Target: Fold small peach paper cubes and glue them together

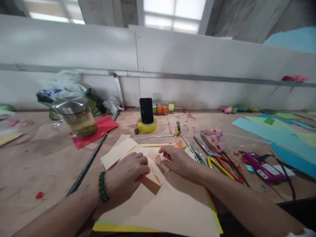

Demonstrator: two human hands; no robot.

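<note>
My left hand (130, 174), with a ring and a green bead bracelet (102, 187), is closed on a small folded piece of peach paper (153, 177). Its thumb and fingertips are partly hidden. My right hand (179, 162) is just right of that piece, its fingers bent and apart; whether they touch the paper is unclear. Under both hands lies a stack of large sheets, a peach sheet (158, 210) on top and yellow edges below. Beyond my left hand are loose peach paper strips (119, 152). A small folded orange paper (181, 144) lies behind my right hand.
Right of the stack lie scissors (204, 147), red-and-yellow-handled pliers (222, 166), a pink glue gun (214, 136) and a purple corded device (264, 168). A phone (146, 111) stands in a yellow tape roll (147, 126). A glass tea mug (80, 120) stands left on red paper (107, 126).
</note>
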